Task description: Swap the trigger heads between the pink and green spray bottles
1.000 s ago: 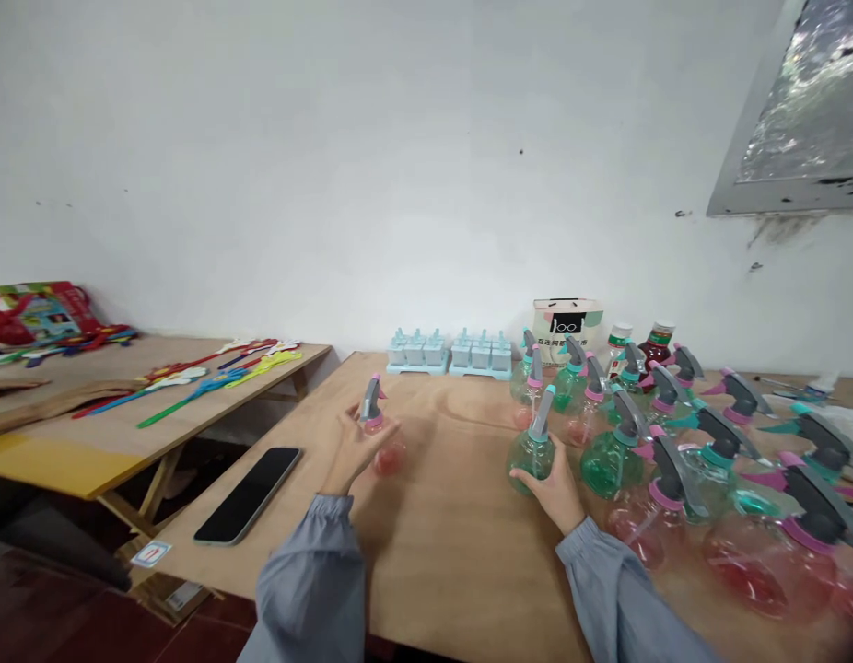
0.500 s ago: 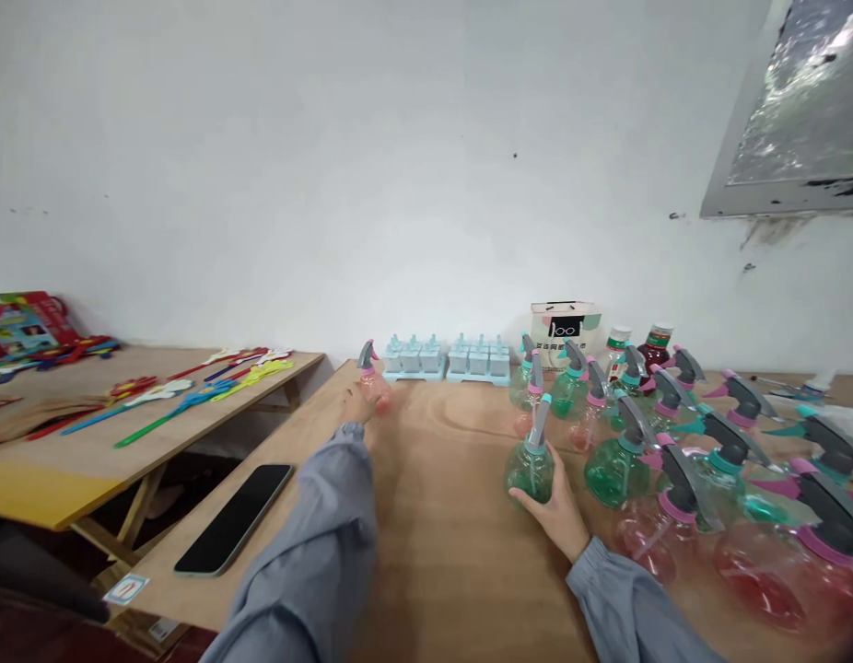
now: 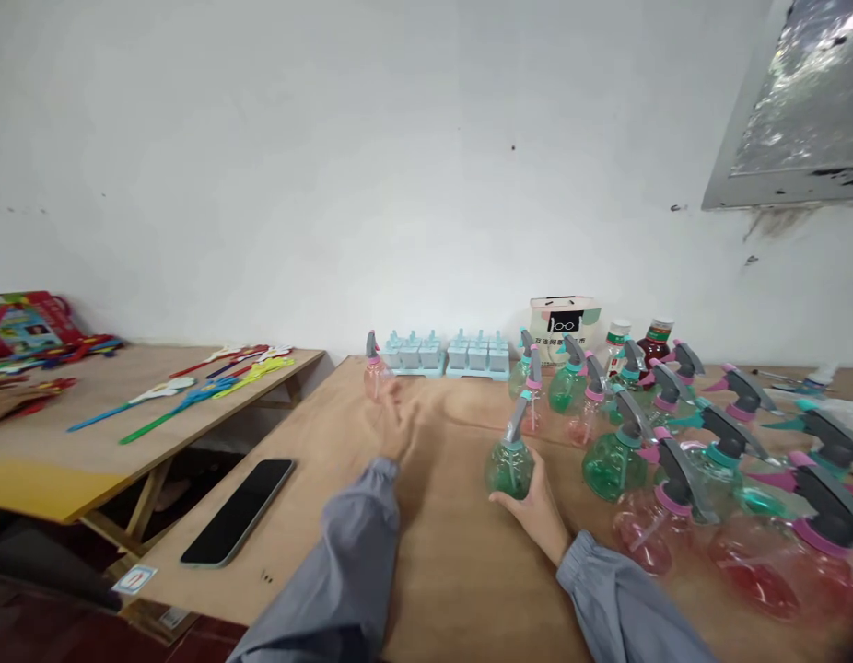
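Note:
My right hand is wrapped round the right side of a green spray bottle with a grey trigger head and teal collar, held over the table's middle. A pink spray bottle stands upright at the far left of the table. Just in front of it is my left hand, blurred by motion, with its fingers apart and nothing visible in them. Several more green and pink spray bottles stand grouped to the right of my right hand.
Two light-blue popsicle mould sets stand along the wall. A paper bag and two capped bottles are behind the spray bottles. On the left lie a phone and, across a gap, another table with colourful sticks.
My left hand has let go of the pink spray bottle and moved right and nearer to me. My right hand has shifted the green spray bottle slightly left.

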Tool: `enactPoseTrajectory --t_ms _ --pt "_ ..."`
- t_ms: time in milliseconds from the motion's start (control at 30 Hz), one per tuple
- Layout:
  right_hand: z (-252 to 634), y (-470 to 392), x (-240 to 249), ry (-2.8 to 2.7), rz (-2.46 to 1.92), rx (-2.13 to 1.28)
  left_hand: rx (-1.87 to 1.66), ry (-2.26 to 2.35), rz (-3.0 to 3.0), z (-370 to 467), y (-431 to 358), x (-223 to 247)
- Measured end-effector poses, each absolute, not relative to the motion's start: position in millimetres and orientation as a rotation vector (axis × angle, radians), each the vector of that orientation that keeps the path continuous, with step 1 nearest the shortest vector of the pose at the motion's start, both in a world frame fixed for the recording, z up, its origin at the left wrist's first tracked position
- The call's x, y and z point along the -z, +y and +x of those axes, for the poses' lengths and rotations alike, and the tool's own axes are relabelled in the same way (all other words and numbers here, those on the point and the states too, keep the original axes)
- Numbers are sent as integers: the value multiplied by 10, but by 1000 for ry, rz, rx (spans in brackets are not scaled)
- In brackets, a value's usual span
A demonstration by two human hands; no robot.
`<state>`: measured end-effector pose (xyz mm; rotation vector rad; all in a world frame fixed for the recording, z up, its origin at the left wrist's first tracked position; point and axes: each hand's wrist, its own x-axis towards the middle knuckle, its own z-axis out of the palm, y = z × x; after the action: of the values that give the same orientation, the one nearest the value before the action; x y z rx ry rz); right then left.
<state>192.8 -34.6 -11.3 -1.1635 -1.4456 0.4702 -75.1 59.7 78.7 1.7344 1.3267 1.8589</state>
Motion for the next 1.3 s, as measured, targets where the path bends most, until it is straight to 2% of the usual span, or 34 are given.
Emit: enactPoseTrajectory --t_ms 67,167,333,500,633,900,1300 --pt "1808 -353 138 -1498 -1132 -479 -1499 851 1911 -407 288 -717" --pt "1689 -407 211 -1605 -1078 -465 -1262 547 1910 57 -78 -729" --pt "1742 -434 197 -1700 -1000 -382 -1359 673 1685 262 -220 -823" --pt "1841 30 -127 -1303 -1182 55 -1387 628 1393 54 -151 -837" --pt "1862 543 -230 -1146 -1266 222 -1252 469 1249 -18 -199 -855" --pt "1921 697 -86 -1159 -1348 94 -1083 298 1201 -47 -216 -828" --pt "2049 -307 116 -1361 -1318 86 -1049 286 1257 40 -206 -796"
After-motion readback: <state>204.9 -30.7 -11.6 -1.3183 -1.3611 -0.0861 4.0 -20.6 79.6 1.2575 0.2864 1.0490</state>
